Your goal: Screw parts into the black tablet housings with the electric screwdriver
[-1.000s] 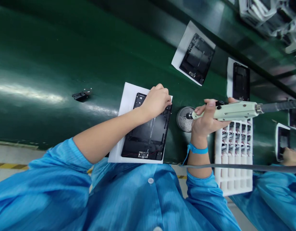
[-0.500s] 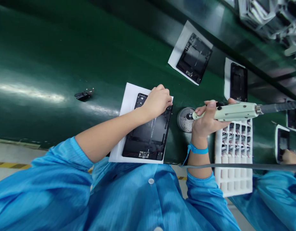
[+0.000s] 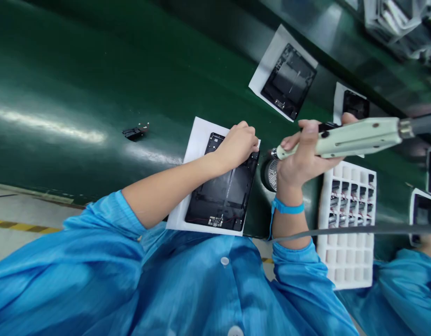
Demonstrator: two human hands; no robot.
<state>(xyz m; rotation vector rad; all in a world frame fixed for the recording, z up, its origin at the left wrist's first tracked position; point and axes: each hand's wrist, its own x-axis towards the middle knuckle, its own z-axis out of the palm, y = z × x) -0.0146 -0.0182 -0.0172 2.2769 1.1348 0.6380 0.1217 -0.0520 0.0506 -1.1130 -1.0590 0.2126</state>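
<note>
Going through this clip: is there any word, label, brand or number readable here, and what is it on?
Nothing can be read.
Small circuit board on the black device panel: markings too small to read.
Electric screwdriver in the right hand: no legible text.

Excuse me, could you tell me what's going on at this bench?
A person in a blue smock has their left hand resting on a black device panel that lies on a white sheet. Their right hand holds a corded electric screwdriver beside a round mesh dish, next to a white tray of small parts.
</note>
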